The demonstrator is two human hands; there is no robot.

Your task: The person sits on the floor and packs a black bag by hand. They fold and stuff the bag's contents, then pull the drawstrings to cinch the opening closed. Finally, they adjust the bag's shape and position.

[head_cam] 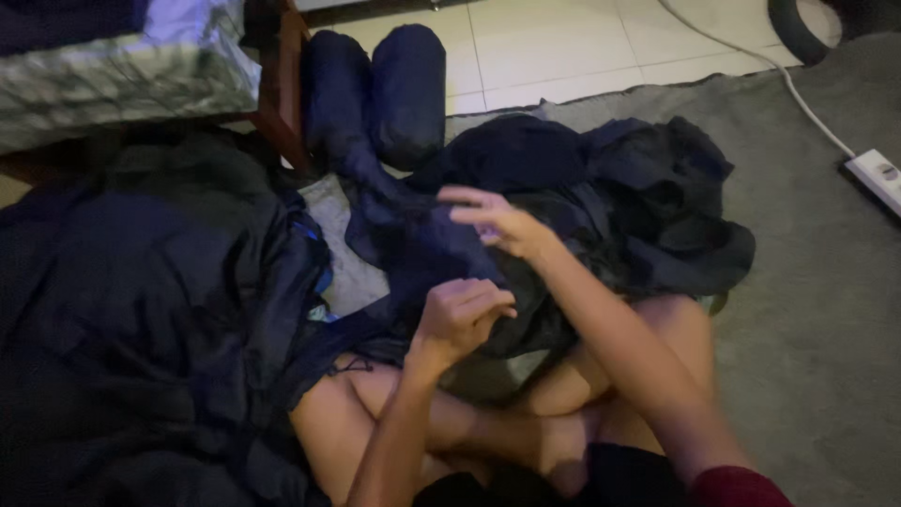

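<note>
I sit cross-legged on a grey carpet with a heap of dark navy garments in front of my knees. My left hand (462, 317) is curled, its fingers pinching the edge of a dark navy garment (427, 253) that lies over my lap. My right hand (496, 223) reaches forward over the same garment, fingers bent and spread, touching its upper fold. A bigger pile of dark clothes (638, 207) lies just beyond and to the right of my hands. The dim light and blur hide exactly how the right fingers hold the cloth.
A large mound of dark fabric (141, 319) fills the left. Two rolled dark blue bundles (380, 89) stand at the back by a wooden furniture leg (282, 89). A white power strip (878, 174) with its cable lies on the grey carpet (817, 310) at right. Pale floor tiles (563, 47) lie behind.
</note>
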